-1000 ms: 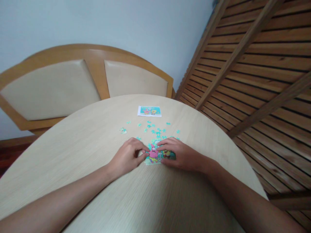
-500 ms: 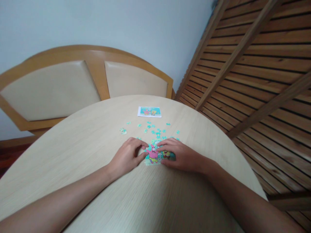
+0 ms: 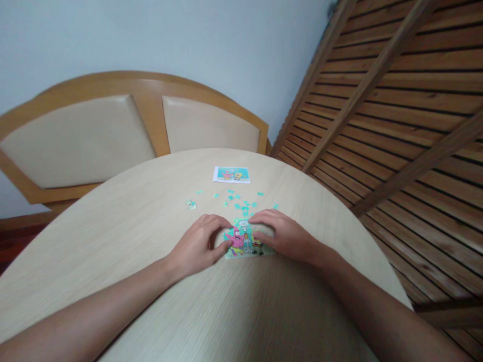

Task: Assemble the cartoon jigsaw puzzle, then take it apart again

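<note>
The left hand (image 3: 199, 243) and right hand (image 3: 285, 234) are loosely curved, thumbs and fingers parted, at the partly joined puzzle (image 3: 237, 242) on the surface (image 3: 177, 322). Loose pieces (image 3: 245, 209) lie beyond it.

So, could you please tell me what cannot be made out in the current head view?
- Head view: part of the joined puzzle's right side, hidden by the right hand.
- Head view: anything beneath the left hand, which blocks it.
- Head view: fine print on the loose pieces, too small.
- Head view: the table's near rim, cut off by the bottom edge.
</note>
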`<state>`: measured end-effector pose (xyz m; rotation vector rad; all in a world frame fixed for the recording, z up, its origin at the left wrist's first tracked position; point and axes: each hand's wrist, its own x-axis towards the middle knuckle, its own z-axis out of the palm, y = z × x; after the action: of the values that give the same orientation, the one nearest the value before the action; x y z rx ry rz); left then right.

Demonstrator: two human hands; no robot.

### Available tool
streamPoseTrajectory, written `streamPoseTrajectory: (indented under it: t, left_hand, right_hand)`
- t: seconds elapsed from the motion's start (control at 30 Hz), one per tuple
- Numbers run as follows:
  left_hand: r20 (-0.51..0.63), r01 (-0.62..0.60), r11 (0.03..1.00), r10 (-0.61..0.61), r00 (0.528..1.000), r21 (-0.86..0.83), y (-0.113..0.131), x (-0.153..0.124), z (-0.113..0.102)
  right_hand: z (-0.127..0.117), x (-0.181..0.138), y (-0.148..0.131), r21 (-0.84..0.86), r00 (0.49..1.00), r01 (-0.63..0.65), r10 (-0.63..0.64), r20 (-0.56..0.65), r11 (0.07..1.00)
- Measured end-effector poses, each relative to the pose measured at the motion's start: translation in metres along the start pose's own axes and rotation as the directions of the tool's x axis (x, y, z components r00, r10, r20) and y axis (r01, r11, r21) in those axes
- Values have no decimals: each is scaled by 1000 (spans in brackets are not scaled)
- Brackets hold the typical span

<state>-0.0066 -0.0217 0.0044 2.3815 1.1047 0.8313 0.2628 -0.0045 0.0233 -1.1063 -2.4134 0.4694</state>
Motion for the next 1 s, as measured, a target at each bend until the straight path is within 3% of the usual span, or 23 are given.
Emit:
streamPoseTrajectory:
  t: [0.13, 0.2, 0.27, 0.5, 0.77, 1.0]
  left_hand:
    - [137, -176, 984, 172, 976, 19, 5, -2, -4]
    - [209, -238, 971, 226, 951, 32, 7, -3, -5]
    - [248, -268, 963, 251, 936, 39, 7, -4, -6]
    - [270, -292, 956, 282, 921, -4, 11, -2, -10]
    - [275, -315, 948, 315, 908, -47, 13, -1, -10]
    - [256, -319, 947, 317, 913, -36, 11, 0, -8]
  right_hand:
    - [-6, -1, 30, -38, 918, -295, 273, -288, 955]
    - [-7, -3, 45, -40, 871, -365, 326, -367, 930]
    - [-6, -5, 55, -58, 858, -383, 332, -393, 922]
    - [1, -4, 59, -136, 886, -382, 320, -336, 914]
    - [18, 7, 33, -204, 971, -234, 218, -100, 951]
    - [9, 6, 35, -215, 983, -155, 128, -133, 964]
